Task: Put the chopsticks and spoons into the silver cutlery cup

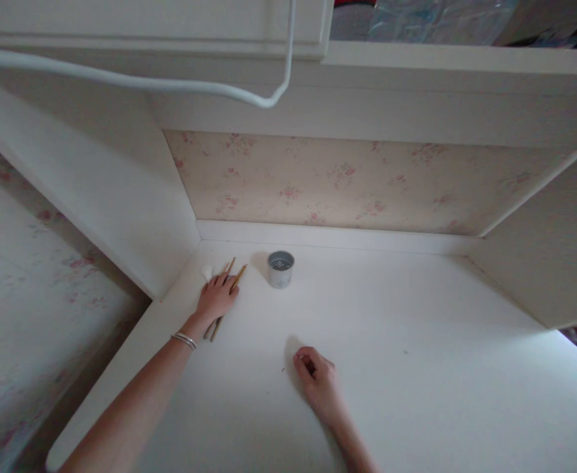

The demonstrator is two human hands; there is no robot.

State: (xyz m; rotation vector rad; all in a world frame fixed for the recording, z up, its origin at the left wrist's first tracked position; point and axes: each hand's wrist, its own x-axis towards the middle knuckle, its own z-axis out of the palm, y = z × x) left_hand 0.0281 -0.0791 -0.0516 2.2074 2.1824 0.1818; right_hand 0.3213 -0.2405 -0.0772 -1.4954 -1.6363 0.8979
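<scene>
Looking down, we are seeing the white tabletop (416,368) running off the lower edge, cutting both our forearms short. Our left hand (215,297) is lying flat over wooden chopsticks (236,277), fingers spread and pressing on them, hiding their middle; only the ends are showing. Our right hand (321,381) is resting on the tabletop, well apart, fingers curled under so we cannot tell whether anything is inside. A small metal cup (280,269) is standing upright just beside the chopsticks. Something small and white (206,270) is peeking out near the left fingertips, too blurred to identify.
</scene>
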